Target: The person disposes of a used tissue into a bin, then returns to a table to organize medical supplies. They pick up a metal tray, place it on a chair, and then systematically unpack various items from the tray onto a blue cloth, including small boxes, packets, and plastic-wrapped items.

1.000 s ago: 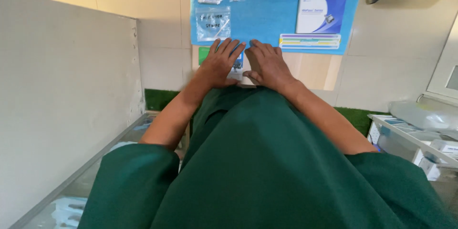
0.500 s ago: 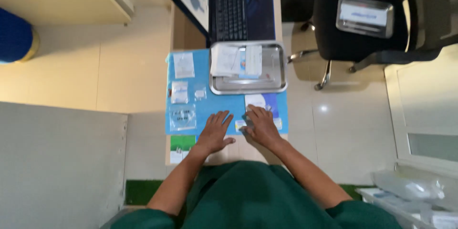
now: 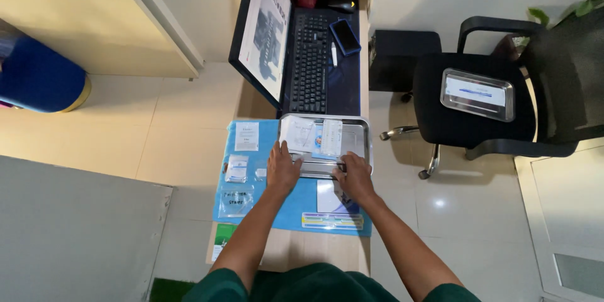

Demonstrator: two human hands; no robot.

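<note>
A shallow steel tray (image 3: 360,131) sat on a blue drape (image 3: 296,204) spread over a narrow desk, and everything else is placed from that tray. The left hand (image 3: 282,170) rested at the tray's near left edge, fingers spread fairly wide and laid flat, gripping nothing that could be seen. The right hand (image 3: 355,176) lay on the tray's near right rim, fingers curled over the edge; whether it truly gripped the rim could not be told. Inside the tray lay white and pale sealed packets (image 3: 313,135). Left of the tray, small sachets (image 3: 238,168) lay on the drape. Just behind the tray stood a black keyboard (image 3: 309,63) with a monitor (image 3: 263,28) to its left and a dark phone (image 3: 345,36) to its right. Well to the tray's right, a second steel tray (image 3: 477,94) rested on a black office chair (image 3: 465,119).
</note>
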